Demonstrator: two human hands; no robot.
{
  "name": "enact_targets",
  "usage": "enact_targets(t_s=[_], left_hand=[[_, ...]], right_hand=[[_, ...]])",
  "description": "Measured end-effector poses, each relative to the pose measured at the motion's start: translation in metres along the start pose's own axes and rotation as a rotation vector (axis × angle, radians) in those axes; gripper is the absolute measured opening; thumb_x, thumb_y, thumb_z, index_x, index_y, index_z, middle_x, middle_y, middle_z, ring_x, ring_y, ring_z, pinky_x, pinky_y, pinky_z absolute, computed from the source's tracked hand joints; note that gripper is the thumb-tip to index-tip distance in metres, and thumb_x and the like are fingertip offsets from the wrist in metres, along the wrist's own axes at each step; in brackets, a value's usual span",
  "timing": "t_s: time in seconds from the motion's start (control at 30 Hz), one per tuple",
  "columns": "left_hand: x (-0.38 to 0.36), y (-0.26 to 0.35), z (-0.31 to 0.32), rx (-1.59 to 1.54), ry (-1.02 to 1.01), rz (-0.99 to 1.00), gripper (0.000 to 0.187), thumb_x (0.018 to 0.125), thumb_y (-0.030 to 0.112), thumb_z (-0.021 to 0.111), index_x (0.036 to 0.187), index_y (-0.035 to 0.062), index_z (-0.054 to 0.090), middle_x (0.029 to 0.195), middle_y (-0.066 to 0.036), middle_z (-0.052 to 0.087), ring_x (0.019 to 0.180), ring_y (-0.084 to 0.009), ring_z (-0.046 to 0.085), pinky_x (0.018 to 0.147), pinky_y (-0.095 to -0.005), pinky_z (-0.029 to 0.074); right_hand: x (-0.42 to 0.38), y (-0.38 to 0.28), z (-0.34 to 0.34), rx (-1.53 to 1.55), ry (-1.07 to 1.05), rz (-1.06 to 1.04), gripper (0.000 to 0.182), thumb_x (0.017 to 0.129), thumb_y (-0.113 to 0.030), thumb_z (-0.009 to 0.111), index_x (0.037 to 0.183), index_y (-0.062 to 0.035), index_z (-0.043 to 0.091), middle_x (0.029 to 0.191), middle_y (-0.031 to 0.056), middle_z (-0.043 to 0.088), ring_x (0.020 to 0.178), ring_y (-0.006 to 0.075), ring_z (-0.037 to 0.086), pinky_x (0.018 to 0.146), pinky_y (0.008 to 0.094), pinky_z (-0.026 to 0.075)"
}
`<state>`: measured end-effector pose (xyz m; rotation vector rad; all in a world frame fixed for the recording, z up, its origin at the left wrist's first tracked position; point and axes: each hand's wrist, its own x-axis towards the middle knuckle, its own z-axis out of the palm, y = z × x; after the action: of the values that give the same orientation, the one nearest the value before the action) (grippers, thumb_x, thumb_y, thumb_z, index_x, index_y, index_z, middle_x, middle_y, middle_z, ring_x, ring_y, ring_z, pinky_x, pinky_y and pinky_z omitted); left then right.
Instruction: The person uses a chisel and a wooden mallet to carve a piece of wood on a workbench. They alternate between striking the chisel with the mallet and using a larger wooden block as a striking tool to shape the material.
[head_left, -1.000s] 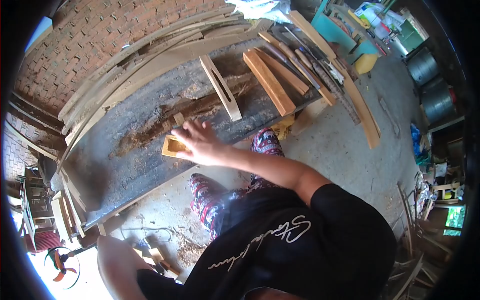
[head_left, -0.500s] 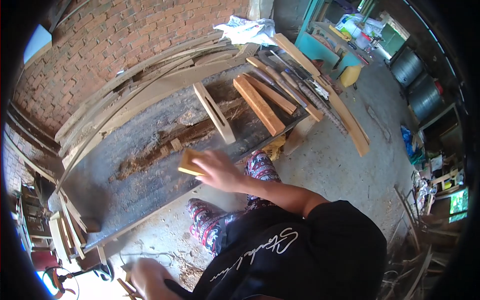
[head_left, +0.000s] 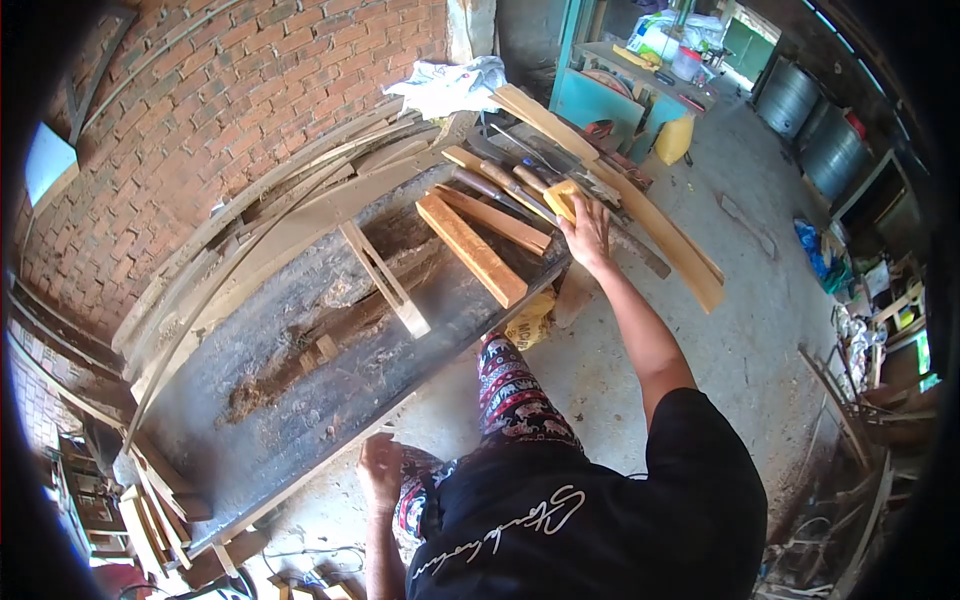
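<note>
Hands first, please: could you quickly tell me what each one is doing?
Right hand: holding the small wooden block.
Left hand: by the knee, grip cannot be told.

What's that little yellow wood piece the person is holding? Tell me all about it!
The small wooden block looks pale yellow-orange, flat and roughly rectangular. The right hand holds it at the far end of the workbench, over the long tools lying there. Fingers cover part of it, so its other details are hidden.

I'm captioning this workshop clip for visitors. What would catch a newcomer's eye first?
The right hand, stretched to the far end of the dark workbench, holds a small wooden block by the tools there. Pale wooden planks lie across the bench, below the red brick wall. The left hand hangs by the bench's near edge.
</note>
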<state>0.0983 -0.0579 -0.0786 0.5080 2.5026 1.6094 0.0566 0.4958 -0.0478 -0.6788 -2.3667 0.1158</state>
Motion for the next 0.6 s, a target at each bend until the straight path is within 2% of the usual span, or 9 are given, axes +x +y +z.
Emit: enact_targets(t_s=[0.1,0.17,0.2,0.23,0.3,0.37,0.43,0.57,0.6], left_hand=[[0.001,-0.012,0.003,0.016,-0.003,-0.076,0.022,0.088,0.014,0.067,0.107,0.0039,0.063,0.080,-0.004,0.064,0.066,-0.0101,0.060,0.060,-0.0258,0.048],[0.005,-0.009,0.004,0.044,-0.004,-0.140,0.022,0.085,0.015,0.068,0.104,0.0030,0.065,0.085,-0.010,0.068,0.072,-0.0176,0.066,0.064,-0.0310,0.052],[0.007,-0.005,0.009,0.065,0.005,-0.151,0.023,0.085,0.015,0.067,0.104,0.0031,0.065,0.084,-0.010,0.068,0.073,-0.0175,0.066,0.064,-0.0311,0.052],[0.010,0.001,0.011,0.030,-0.024,-0.146,0.021,0.088,0.013,0.067,0.108,0.0054,0.063,0.082,-0.004,0.065,0.068,-0.0098,0.061,0.061,-0.0256,0.048],[0.016,0.000,0.019,0.093,-0.033,-0.122,0.021,0.089,0.012,0.067,0.108,0.0057,0.063,0.083,-0.004,0.065,0.068,-0.0097,0.061,0.061,-0.0252,0.048],[0.023,0.012,0.030,0.073,-0.052,-0.133,0.020,0.088,0.011,0.066,0.107,0.0055,0.065,0.083,-0.003,0.063,0.066,-0.0095,0.060,0.060,-0.0250,0.047],[0.029,0.021,0.038,0.080,-0.137,-0.118,0.021,0.087,0.011,0.067,0.107,0.0054,0.065,0.084,-0.004,0.063,0.067,-0.0094,0.059,0.060,-0.0253,0.047],[0.041,0.022,0.057,0.101,-0.224,-0.071,0.022,0.086,0.011,0.068,0.107,0.0057,0.066,0.086,-0.005,0.064,0.068,-0.0105,0.060,0.061,-0.0258,0.048],[0.045,0.024,0.060,0.099,-0.240,-0.033,0.022,0.086,0.011,0.068,0.107,0.0058,0.066,0.086,-0.005,0.064,0.068,-0.0109,0.060,0.061,-0.0261,0.048]], right_hand=[[0.032,0.019,0.023,0.043,0.007,-0.011,0.058,0.088,-0.032,0.066,0.138,-0.0140,0.044,0.122,0.0225,0.049,0.115,0.0394,0.045,0.097,0.0529,0.038],[0.041,0.010,0.024,-0.064,-0.156,0.161,0.059,0.089,-0.035,0.064,0.140,-0.0141,0.043,0.128,0.0218,0.046,0.117,0.0400,0.045,0.097,0.0545,0.037],[0.042,0.006,0.023,-0.081,-0.228,0.162,0.061,0.090,-0.037,0.063,0.142,-0.0140,0.041,0.132,0.0208,0.044,0.119,0.0402,0.044,0.096,0.0558,0.038],[0.039,0.002,0.024,-0.069,-0.233,0.163,0.061,0.090,-0.037,0.063,0.142,-0.0140,0.041,0.132,0.0208,0.044,0.119,0.0402,0.044,0.096,0.0558,0.038],[0.028,-0.012,0.028,-0.093,-0.055,0.088,0.060,0.089,-0.036,0.064,0.140,-0.0130,0.042,0.129,0.0209,0.045,0.118,0.0394,0.045,0.094,0.0551,0.039],[0.012,-0.044,0.010,-0.009,0.047,0.016,0.051,0.088,-0.025,0.067,0.133,-0.0098,0.048,0.119,0.0190,0.049,0.110,0.0345,0.050,0.091,0.0515,0.041],[-0.015,-0.067,0.024,0.267,0.099,-0.083,0.050,0.088,-0.024,0.067,0.132,-0.0072,0.048,0.118,0.0181,0.050,0.107,0.0314,0.051,0.090,0.0473,0.043],[-0.057,-0.142,0.005,0.283,-0.013,-0.223,0.056,0.089,-0.032,0.067,0.133,-0.0051,0.046,0.119,0.0198,0.049,0.108,0.0304,0.050,0.090,0.0459,0.043],[-0.064,-0.153,0.009,0.241,-0.146,-0.140,0.060,0.088,-0.035,0.068,0.136,-0.0063,0.045,0.122,0.0207,0.048,0.111,0.0317,0.049,0.091,0.0471,0.043]])
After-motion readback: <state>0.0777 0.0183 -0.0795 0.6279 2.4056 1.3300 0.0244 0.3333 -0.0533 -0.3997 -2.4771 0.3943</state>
